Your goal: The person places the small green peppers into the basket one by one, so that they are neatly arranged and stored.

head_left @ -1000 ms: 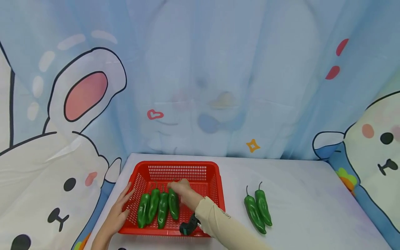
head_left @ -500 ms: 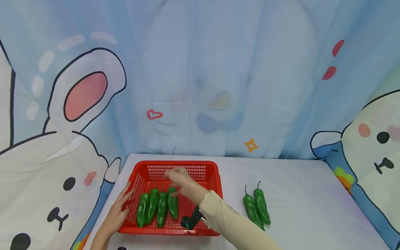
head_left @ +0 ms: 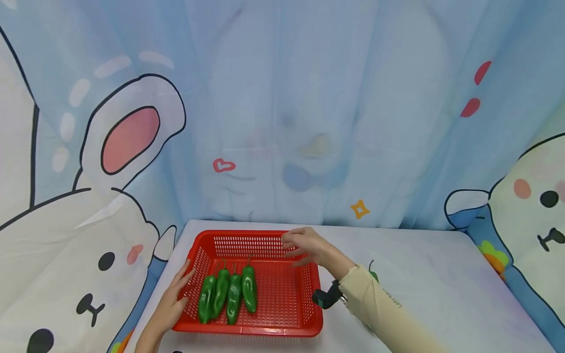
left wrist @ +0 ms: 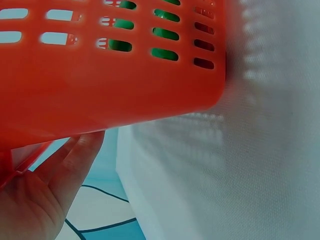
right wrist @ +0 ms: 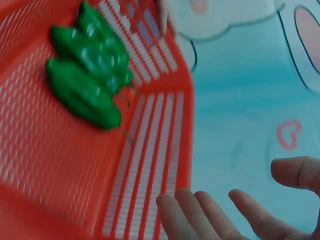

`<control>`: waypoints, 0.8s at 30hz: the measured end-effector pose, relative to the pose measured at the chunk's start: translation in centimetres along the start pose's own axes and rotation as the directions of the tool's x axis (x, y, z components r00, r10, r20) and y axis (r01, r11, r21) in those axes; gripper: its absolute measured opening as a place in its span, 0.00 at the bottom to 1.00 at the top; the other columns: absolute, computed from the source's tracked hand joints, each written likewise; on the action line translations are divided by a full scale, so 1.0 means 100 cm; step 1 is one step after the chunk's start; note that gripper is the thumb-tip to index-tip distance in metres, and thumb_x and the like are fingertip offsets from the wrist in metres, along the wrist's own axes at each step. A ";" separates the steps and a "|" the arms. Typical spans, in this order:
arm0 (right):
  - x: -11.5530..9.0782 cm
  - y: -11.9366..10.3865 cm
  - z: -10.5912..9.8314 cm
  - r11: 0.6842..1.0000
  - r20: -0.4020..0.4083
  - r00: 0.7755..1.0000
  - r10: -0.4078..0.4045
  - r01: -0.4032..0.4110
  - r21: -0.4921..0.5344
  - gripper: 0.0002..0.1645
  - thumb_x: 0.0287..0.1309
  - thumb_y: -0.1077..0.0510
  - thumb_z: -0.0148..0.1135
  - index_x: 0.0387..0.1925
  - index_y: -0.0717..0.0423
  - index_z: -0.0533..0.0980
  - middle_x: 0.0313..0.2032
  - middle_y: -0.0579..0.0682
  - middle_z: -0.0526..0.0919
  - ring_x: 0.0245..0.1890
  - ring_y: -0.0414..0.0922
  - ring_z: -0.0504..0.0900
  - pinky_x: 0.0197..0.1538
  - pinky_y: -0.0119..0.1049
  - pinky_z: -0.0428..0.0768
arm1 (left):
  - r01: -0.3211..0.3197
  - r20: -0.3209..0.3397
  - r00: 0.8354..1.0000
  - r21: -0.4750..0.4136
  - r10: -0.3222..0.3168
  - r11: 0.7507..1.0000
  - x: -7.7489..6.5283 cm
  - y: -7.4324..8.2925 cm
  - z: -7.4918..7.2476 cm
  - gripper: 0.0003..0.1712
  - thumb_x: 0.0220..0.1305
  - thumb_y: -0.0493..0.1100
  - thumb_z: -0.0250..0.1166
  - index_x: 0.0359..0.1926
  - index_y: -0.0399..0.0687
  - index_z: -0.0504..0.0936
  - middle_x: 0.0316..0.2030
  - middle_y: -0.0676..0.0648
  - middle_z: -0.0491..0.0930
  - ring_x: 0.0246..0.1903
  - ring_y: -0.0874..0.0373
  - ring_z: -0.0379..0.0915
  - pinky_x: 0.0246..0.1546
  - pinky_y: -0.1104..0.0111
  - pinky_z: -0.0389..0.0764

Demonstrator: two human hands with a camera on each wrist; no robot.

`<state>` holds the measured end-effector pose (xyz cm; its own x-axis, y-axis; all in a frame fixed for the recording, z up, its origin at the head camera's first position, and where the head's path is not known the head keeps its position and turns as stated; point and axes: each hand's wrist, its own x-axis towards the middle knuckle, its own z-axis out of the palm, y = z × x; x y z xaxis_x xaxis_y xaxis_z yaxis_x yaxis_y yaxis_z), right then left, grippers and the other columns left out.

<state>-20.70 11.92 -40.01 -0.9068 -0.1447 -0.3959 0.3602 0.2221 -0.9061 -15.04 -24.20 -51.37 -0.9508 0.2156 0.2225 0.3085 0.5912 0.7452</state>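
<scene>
Several green peppers [head_left: 249,289] lie side by side in the left half of a red plastic basket [head_left: 282,332], their stems toward the back wall. At the basket's left rim rests my left hand [head_left: 169,304], fingers straight along the side; the left wrist view shows its fingers [left wrist: 75,165] against the red wall. Over the back right of the basket my right hand [head_left: 309,247] hovers with nothing in it. In the right wrist view its fingers [right wrist: 207,215] are spread apart from the thumb.
Right of the basket, a green pepper [head_left: 374,275] on the white table [head_left: 432,274] is mostly hidden by the right sleeve [head_left: 379,309]. Behind the table hangs a blue cartoon curtain [head_left: 309,98]. A black wrist camera mount [head_left: 326,295] sits under the right wrist.
My right hand has let go of the rightmost pepper in the basket, lifted and moved right. The sleeve now covers most of the two table peppers. My left hand keeps its place.
</scene>
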 end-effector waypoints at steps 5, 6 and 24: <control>-0.006 0.015 -0.041 1.000 -0.057 0.998 0.000 -0.001 -0.015 0.28 0.66 0.52 0.59 0.60 0.66 0.71 0.57 0.67 0.77 0.52 0.61 0.81 0.43 0.52 0.83 | -0.008 -0.013 1.000 0.036 0.008 0.999 -0.001 -0.002 -0.001 0.42 0.44 0.21 0.53 0.68 0.30 0.67 0.74 0.37 0.55 0.70 0.34 0.51 0.60 0.37 0.60; -0.007 0.018 -0.048 1.000 -0.066 0.998 -0.002 0.001 -0.017 0.28 0.66 0.51 0.59 0.60 0.66 0.71 0.57 0.67 0.77 0.52 0.61 0.81 0.43 0.52 0.83 | -0.012 -0.016 1.000 0.037 0.012 0.999 -0.001 -0.002 -0.002 0.42 0.44 0.21 0.53 0.67 0.30 0.68 0.74 0.37 0.55 0.69 0.34 0.51 0.60 0.37 0.60; -0.041 0.107 -0.158 0.984 -0.242 0.964 0.109 -0.139 -0.109 0.34 0.68 0.50 0.55 0.62 0.74 0.64 0.58 0.75 0.71 0.57 0.68 0.74 0.47 0.55 0.81 | 0.008 0.002 1.000 -0.007 -0.008 1.000 0.000 -0.003 0.001 0.44 0.43 0.20 0.52 0.69 0.30 0.66 0.75 0.37 0.52 0.71 0.34 0.48 0.61 0.36 0.59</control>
<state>-16.61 30.15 -45.72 -0.8880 0.1184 -0.4443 0.4564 0.3440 -0.8206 -15.11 -24.30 -51.70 -0.9532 0.2126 0.2150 0.3005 0.5872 0.7516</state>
